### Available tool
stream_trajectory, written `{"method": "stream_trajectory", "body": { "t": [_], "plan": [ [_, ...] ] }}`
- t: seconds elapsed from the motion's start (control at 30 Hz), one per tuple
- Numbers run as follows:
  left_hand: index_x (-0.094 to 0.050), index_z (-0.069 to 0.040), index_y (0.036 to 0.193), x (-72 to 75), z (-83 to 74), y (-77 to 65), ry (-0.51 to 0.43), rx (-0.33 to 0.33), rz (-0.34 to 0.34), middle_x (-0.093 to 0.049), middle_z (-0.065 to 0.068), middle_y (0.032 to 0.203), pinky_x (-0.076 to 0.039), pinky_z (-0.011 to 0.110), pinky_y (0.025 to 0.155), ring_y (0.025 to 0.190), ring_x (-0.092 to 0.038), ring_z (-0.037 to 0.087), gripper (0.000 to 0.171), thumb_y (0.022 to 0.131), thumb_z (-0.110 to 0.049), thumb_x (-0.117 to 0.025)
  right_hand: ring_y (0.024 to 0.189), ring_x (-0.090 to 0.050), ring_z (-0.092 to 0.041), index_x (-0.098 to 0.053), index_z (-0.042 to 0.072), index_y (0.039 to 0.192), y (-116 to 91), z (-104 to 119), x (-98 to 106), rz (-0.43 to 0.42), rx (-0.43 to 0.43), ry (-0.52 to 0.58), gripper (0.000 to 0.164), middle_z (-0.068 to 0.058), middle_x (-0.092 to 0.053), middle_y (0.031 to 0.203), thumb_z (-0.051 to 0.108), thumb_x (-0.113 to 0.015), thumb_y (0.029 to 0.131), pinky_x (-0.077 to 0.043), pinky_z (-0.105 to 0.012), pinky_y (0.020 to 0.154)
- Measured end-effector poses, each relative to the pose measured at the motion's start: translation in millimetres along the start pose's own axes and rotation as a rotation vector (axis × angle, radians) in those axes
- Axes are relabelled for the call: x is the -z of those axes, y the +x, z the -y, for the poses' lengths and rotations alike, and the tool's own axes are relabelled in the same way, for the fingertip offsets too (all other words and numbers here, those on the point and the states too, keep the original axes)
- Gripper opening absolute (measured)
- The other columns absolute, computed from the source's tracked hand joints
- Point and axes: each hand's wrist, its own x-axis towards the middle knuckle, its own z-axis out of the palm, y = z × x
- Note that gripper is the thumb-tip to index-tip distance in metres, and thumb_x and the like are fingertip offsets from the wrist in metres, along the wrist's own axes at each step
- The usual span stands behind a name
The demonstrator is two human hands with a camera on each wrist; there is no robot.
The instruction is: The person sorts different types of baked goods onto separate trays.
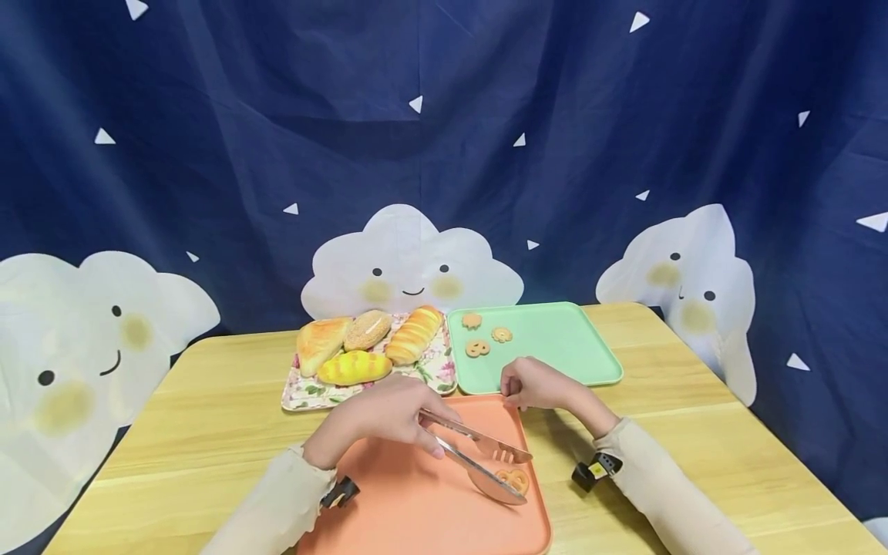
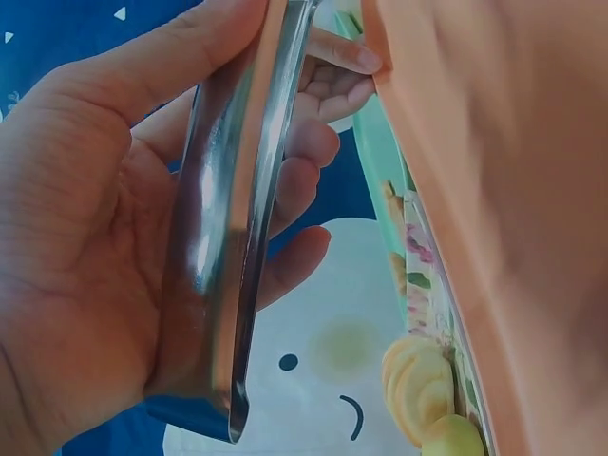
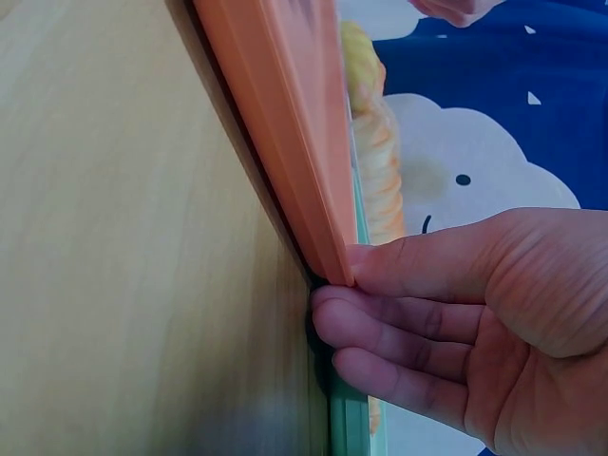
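Note:
In the head view, my left hand [image 1: 391, 412] grips metal tongs [image 1: 496, 487] that reach over the orange tray [image 1: 409, 501]. The tongs' two arms are spread, with a pretzel-shaped biscuit [image 1: 514, 481] between their tips near the tray's right edge. The left wrist view has the tongs [image 2: 204, 256] lying across the palm, thumb on one side and fingers on the other. My right hand [image 1: 537, 384] is at the tray's far right corner. Seen from the right wrist, that hand [image 3: 427, 309] pinches the orange tray's corner, thumb on the rim and fingers beneath.
Behind lies a floral tray [image 1: 308, 399] with a triangular bread [image 1: 322, 343], a sesame bun [image 1: 368, 330], a ridged roll [image 1: 415, 335] and a yellow bread [image 1: 355, 368]. Beside it, a green tray [image 1: 562, 339] bears biscuits [image 1: 477, 348]. All stand on a wooden table [image 1: 694, 432] before a blue curtain.

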Motion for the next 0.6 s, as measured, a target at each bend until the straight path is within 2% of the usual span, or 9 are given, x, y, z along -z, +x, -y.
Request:
{"method": "stream_trajectory", "body": {
  "t": [0.23,0.47,0.6],
  "plan": [
    [-0.078,-0.039,0.114,-1.4,-0.8,0.8,0.009,0.009,-0.001,-0.056,-0.021,0.063,-0.031,0.019,0.051,0.056,-0.042,-0.001,0.035,0.08,-0.045,-0.084,0.054,-0.064,-0.017,-0.068,0.005,0.081,-0.6,-0.1,0.0,-0.004,0.008,-0.022,0.012,-0.004,-0.068,0.066,-0.002,-0.074,0.089,-0.049,-0.022,0.054],
    [-0.079,-0.036,0.111,-0.5,-2.1,2.3,0.035,0.0,-0.008,-0.069,-0.026,0.081,-0.037,0.019,0.058,0.062,-0.047,-0.002,0.029,0.083,-0.042,-0.082,0.054,-0.064,-0.019,-0.068,0.004,0.081,-0.7,1.1,-0.3,-0.01,0.003,-0.018,0.012,-0.006,-0.068,0.066,-0.003,-0.074,0.088,-0.048,-0.022,0.054],
    [-0.08,-0.035,0.111,0.3,-2.0,1.9,0.051,0.002,-0.014,-0.072,-0.025,0.086,-0.037,0.019,0.058,0.063,-0.048,-0.003,0.028,0.084,-0.041,-0.082,0.054,-0.064,-0.021,-0.068,0.003,0.081,-1.2,1.8,0.0,-0.01,0.004,-0.011,0.012,-0.007,-0.068,0.066,-0.004,-0.073,0.088,-0.049,-0.021,0.055]
  ]
}}
